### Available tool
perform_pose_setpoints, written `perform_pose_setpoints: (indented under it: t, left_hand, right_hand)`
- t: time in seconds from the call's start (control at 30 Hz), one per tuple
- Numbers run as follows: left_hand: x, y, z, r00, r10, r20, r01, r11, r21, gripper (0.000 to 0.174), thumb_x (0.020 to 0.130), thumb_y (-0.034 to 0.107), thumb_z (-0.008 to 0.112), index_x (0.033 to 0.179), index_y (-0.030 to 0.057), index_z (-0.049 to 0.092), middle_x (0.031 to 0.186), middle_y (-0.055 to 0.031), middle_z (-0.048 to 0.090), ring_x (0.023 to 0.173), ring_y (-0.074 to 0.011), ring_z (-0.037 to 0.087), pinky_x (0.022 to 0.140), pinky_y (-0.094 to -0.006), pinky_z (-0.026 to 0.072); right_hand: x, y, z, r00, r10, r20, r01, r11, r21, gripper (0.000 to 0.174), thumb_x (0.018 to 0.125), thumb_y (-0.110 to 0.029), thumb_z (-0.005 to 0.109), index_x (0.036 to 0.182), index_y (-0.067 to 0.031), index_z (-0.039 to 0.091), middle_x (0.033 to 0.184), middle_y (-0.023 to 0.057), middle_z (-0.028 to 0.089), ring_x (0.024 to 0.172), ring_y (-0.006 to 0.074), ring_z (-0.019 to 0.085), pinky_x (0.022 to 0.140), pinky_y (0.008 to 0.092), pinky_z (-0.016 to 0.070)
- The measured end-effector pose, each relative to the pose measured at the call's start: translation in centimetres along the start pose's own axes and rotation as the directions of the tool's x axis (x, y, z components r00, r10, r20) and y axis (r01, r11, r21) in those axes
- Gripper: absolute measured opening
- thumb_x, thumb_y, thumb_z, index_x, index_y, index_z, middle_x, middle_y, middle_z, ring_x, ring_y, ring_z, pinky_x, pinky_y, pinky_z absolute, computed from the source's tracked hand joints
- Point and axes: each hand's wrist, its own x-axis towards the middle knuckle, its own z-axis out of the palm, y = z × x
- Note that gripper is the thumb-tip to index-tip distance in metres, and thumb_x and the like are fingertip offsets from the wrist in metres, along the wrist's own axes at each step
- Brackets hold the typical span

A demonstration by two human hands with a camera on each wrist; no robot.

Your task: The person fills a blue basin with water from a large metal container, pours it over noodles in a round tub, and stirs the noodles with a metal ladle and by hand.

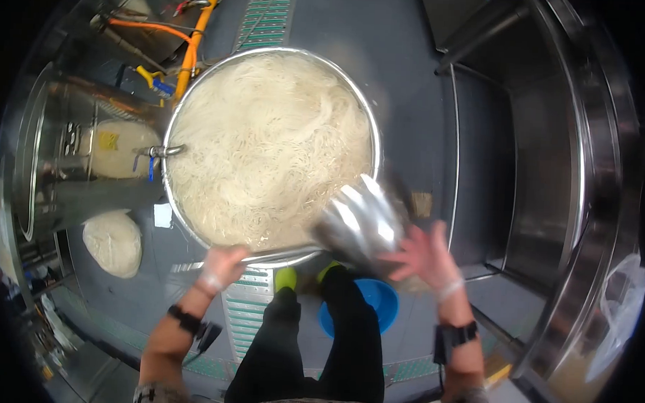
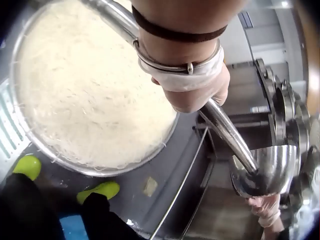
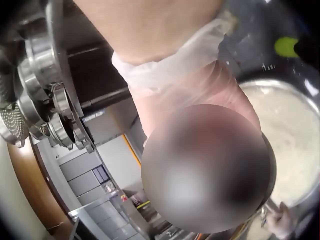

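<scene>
A wide round steel vat (image 1: 375, 125) in front of me is full of pale noodles (image 1: 268, 143) in liquid. My left hand (image 1: 223, 268), in a clear glove, grips the long metal handle of a large steel scoop (image 1: 364, 221). The handle crosses the vat's near rim, and the scoop's deep bowl, blurred in the head view, overlaps the rim at the near right. My gloved right hand (image 1: 428, 256) has its fingers spread against the bowl's outer side; in the left wrist view this hand (image 2: 265, 207) is beneath the bowl. A blurred patch hides its fingers in the right wrist view.
By my feet stands a blue basin (image 1: 383, 303), and a drain grate (image 1: 244, 319) runs along the floor. A steel frame (image 1: 580, 139) lines the right side. To the left are a tap (image 1: 164, 151) over the vat's rim, a pale sack (image 1: 113, 242) and an orange hose (image 1: 151, 29).
</scene>
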Motion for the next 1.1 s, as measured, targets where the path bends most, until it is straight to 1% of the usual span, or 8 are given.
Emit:
perform_pose_setpoints:
  t: [0.33,0.63,0.67,0.73,0.77,0.8,0.87,1.1]
  left_hand:
    - [17.3,10.8,12.9,0.862,0.504,-0.06,-0.508,0.857,-0.092,0.01,0.066,0.015,0.054,0.072,0.0174,0.047,0.064,-0.0004,0.046,0.062,-0.0206,0.05,0.058,-0.0331,0.0381]
    - [24.1,17.9,25.5,0.942,-0.085,0.325,0.183,0.942,-0.282,0.042,0.064,0.008,0.059,0.105,0.0126,0.051,0.112,-0.0131,0.043,0.116,-0.0315,0.034,0.1,-0.0451,0.0243]
    - [24.1,17.6,27.5,0.939,-0.091,0.332,0.195,0.936,-0.295,0.042,0.064,0.008,0.059,0.105,0.0126,0.051,0.112,-0.0131,0.043,0.116,-0.0315,0.034,0.1,-0.0451,0.0243]
    - [23.8,16.0,33.2,0.877,-0.474,0.072,0.436,0.725,-0.533,0.048,0.065,0.008,0.059,0.111,0.0114,0.046,0.118,-0.0176,0.038,0.121,-0.0347,0.028,0.099,-0.0475,0.0256]
    - [24.0,14.8,34.6,0.724,-0.645,0.246,0.257,-0.079,-0.963,0.044,0.071,0.007,0.055,0.114,0.0097,0.042,0.118,-0.0205,0.04,0.118,-0.0367,0.033,0.094,-0.049,0.0311]
    - [23.9,13.6,34.6,0.719,-0.646,0.256,0.262,-0.089,-0.961,0.044,0.071,0.007,0.055,0.114,0.0097,0.042,0.118,-0.0205,0.04,0.118,-0.0367,0.033,0.094,-0.049,0.0311]
    - [23.8,11.0,33.0,0.713,-0.135,0.688,0.024,-0.976,-0.217,0.037,0.078,0.007,0.051,0.113,0.0051,0.04,0.11,-0.0174,0.046,0.101,-0.0348,0.048,0.086,-0.0469,0.0388]
    - [31.6,7.8,37.8,0.412,-0.281,0.867,-0.063,-0.958,-0.28,0.009,0.08,0.011,0.051,0.081,0.0068,0.043,0.064,-0.0062,0.045,0.053,-0.0186,0.043,0.059,-0.0388,0.0434]
  right_hand:
    - [-19.3,-5.9,-9.6,0.842,0.169,-0.512,-0.239,0.968,-0.073,0.054,0.083,-0.043,0.044,0.125,-0.0091,0.037,0.12,0.0077,0.047,0.105,0.0273,0.049,0.073,0.0462,0.0486]
    - [-11.7,-7.1,-3.6,0.731,-0.172,-0.66,-0.301,0.788,-0.538,0.092,0.059,-0.013,0.065,0.134,-0.0077,0.013,0.128,0.0151,0.031,0.116,0.0305,0.037,0.087,0.0379,0.0424]
    - [-8.4,-8.8,-0.5,0.841,-0.205,-0.501,-0.357,0.484,-0.799,0.076,0.072,-0.01,0.056,0.134,0.0001,0.014,0.136,0.0241,0.019,0.127,0.0357,0.017,0.103,0.0421,0.0161]
    - [-5.7,-2.9,-4.2,0.803,-0.424,-0.418,-0.244,0.405,-0.881,0.089,0.061,-0.005,0.061,0.133,-0.0006,0.01,0.132,0.0192,0.022,0.122,0.0337,0.027,0.1,0.0373,0.0262]
    - [-3.1,-2.3,-3.4,0.83,-0.425,-0.361,-0.246,0.3,-0.921,0.089,0.06,-0.005,0.061,0.133,0.0013,0.01,0.133,0.0207,0.019,0.123,0.0346,0.024,0.102,0.0376,0.0209]
    - [-0.8,-1.8,-3.1,0.854,-0.42,-0.306,-0.244,0.196,-0.95,0.089,0.06,-0.004,0.06,0.132,0.0032,0.009,0.133,0.0222,0.016,0.125,0.0356,0.02,0.103,0.0378,0.0157]
    - [2.6,-0.1,-4.3,0.843,-0.429,-0.324,-0.257,0.207,-0.944,0.09,0.059,-0.003,0.06,0.132,0.0043,0.009,0.133,0.0257,0.016,0.124,0.0377,0.021,0.103,0.0394,0.018]
    - [6.3,-0.8,-10.4,0.805,-0.457,-0.378,-0.247,0.322,-0.914,0.081,0.06,0.008,0.047,0.132,0.0051,0.011,0.137,0.0239,0.017,0.129,0.0332,0.016,0.104,0.035,0.0135]
